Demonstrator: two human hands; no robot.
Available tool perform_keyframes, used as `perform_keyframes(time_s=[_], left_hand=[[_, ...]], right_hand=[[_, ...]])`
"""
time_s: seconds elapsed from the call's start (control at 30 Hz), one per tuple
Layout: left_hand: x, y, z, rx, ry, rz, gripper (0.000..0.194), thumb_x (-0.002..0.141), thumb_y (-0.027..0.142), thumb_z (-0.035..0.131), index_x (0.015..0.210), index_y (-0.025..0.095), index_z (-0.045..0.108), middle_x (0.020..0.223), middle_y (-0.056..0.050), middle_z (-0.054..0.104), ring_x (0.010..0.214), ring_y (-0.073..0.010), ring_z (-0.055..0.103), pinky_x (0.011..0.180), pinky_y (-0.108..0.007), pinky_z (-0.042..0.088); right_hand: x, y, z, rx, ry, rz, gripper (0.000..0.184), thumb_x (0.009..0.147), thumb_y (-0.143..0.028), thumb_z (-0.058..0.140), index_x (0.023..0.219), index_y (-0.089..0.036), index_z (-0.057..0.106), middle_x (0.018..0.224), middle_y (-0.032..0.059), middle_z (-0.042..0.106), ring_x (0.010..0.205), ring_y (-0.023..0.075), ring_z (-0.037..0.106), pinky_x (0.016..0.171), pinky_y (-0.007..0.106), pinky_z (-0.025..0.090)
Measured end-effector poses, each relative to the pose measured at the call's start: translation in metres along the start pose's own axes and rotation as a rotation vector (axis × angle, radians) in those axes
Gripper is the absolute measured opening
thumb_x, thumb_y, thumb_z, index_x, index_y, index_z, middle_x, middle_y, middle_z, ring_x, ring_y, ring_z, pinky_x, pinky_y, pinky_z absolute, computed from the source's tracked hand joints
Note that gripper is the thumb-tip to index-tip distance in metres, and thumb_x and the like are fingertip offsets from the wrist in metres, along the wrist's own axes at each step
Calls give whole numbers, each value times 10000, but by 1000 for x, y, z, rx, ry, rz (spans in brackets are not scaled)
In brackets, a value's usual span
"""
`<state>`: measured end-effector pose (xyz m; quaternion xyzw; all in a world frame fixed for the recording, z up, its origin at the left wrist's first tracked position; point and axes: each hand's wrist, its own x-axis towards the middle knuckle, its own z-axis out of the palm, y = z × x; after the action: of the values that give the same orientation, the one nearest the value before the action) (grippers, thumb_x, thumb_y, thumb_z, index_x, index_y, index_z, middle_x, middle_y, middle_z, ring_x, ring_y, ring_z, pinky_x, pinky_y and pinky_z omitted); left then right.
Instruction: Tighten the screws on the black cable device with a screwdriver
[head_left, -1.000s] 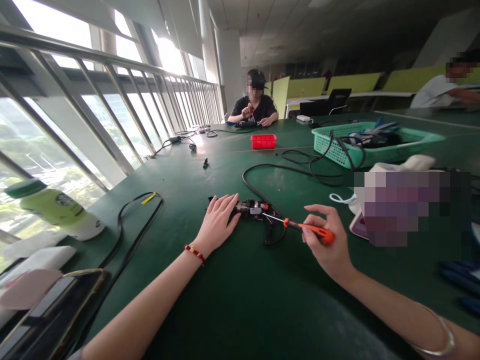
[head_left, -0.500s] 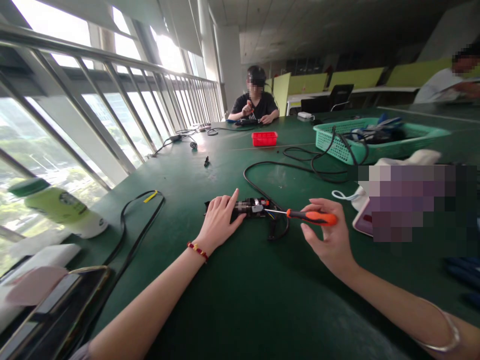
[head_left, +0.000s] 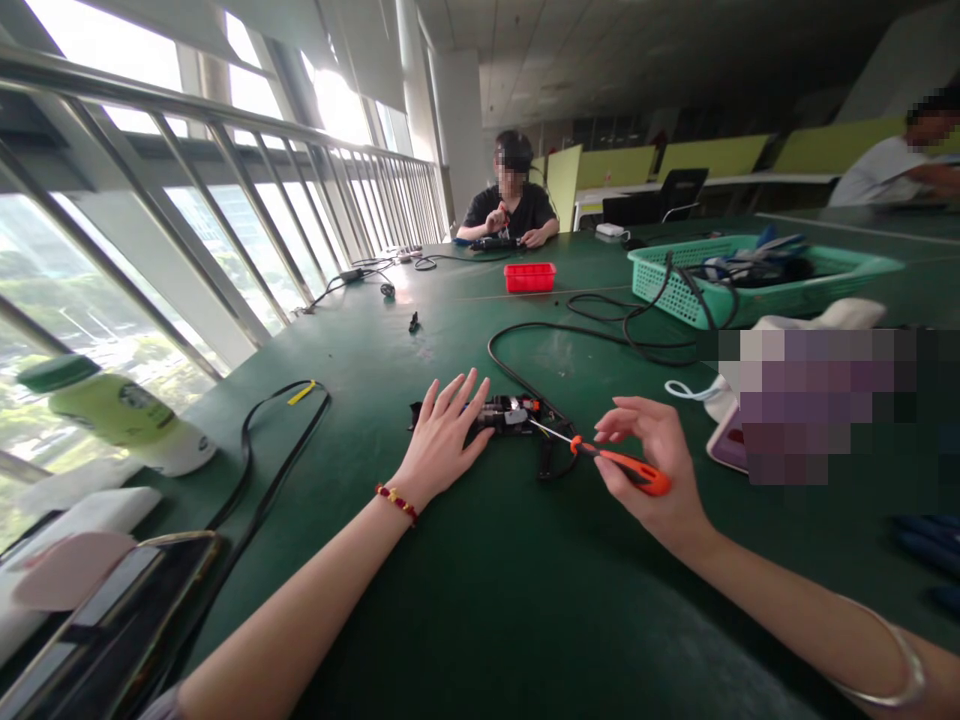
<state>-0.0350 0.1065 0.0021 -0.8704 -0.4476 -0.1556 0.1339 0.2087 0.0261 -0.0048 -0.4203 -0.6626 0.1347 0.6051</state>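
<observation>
A small black device point(head_left: 504, 414) with exposed wiring lies on the green table point(head_left: 480, 600), a black cable trailing from it. My left hand point(head_left: 442, 435) rests beside its left end with the fingers spread and lifted, holding nothing. My right hand point(head_left: 656, 468) holds an orange-handled screwdriver point(head_left: 611, 462), whose thin tip points left at the device's right end. The upper fingers of that hand are raised off the handle.
A green mesh basket point(head_left: 675, 295) of cables and a red tray point(head_left: 529, 277) stand further back. A person sits at the far end, another at the far right. A green bottle point(head_left: 112, 412), a phone point(head_left: 105, 625) and a black cable loop point(head_left: 255, 470) lie at my left.
My left fingers have lifted and spread from the device. The screwdriver handle has dropped from level to slanting down-right, with its tip staying at the device.
</observation>
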Motion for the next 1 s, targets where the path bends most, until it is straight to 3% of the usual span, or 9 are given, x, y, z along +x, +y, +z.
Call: perform_keyframes(time_s=[0.1, 0.2, 0.3, 0.4, 0.47, 0.57, 0.83, 1.0], left_hand=[[0, 0, 0, -16, -4, -5, 584, 936, 389, 396, 1466, 179, 267, 1541, -79, 239, 1400, -257, 254, 1170, -488, 160], [1, 0, 1, -41, -8, -13, 573, 935, 380, 398, 1460, 182, 281, 1536, -86, 252, 1384, -257, 289, 1165, -487, 179], [0, 0, 2, -72, -28, -23, 567, 935, 359, 397, 1461, 187, 273, 1521, -94, 292, 1333, -247, 374, 1153, -479, 216], [0, -1, 4, -89, -46, -30, 553, 943, 353, 380, 1459, 182, 281, 1488, -90, 361, 1281, -245, 430, 1131, -471, 262], [0, -1, 4, -90, -41, -34, 535, 944, 357, 376, 1444, 177, 316, 1459, -84, 407, 1261, -253, 438, 1116, -471, 279], [1, -1, 5, -99, -25, -31, 510, 943, 355, 383, 1417, 171, 364, 1394, -77, 481, 1215, -248, 464, 1097, -454, 301], [1, -2, 5, -130, -5, -22, 469, 938, 335, 397, 1375, 166, 411, 1312, -80, 535, 1163, -240, 482, 1063, -433, 328], [1, -1, 5, -123, -2, -23, 460, 936, 333, 397, 1360, 157, 429, 1264, -89, 555, 1136, -245, 488, 1047, -437, 341]], right_hand=[[-1, 1, -2, -22, -64, 76, 381, 760, -206, 630, 1107, -227, 471, 682, -55, 507, 566, 104, 506, 567, 259, 444], [-1, 1, -2, -3, -86, 147, 245, 812, -239, 599, 1035, -231, 498, 566, -87, 440, 468, 82, 428, 482, 230, 379], [0, 1, 0, -4, -43, 110, 256, 809, -202, 599, 1041, -236, 497, 611, -71, 492, 535, 94, 500, 555, 239, 441], [1, 1, 2, -13, 21, -28, 464, 749, -153, 640, 1163, -242, 451, 901, 10, 587, 814, 146, 609, 763, 306, 510], [0, 1, 2, -27, 4, -93, 597, 708, -157, 672, 1239, -241, 411, 1059, 55, 557, 959, 182, 593, 864, 359, 498], [-1, 2, 1, -55, -83, -112, 665, 697, -200, 690, 1286, -226, 383, 1046, 59, 546, 908, 180, 587, 866, 379, 492], [-1, 0, -3, -184, -108, 16, 310, 788, -288, 617, 1071, -215, 512, 634, -47, 495, 596, 130, 517, 635, 291, 456], [-2, -4, -1, -144, -104, 94, 163, 813, -258, 593, 965, -236, 538, 615, -53, 526, 530, 104, 527, 510, 236, 412]])
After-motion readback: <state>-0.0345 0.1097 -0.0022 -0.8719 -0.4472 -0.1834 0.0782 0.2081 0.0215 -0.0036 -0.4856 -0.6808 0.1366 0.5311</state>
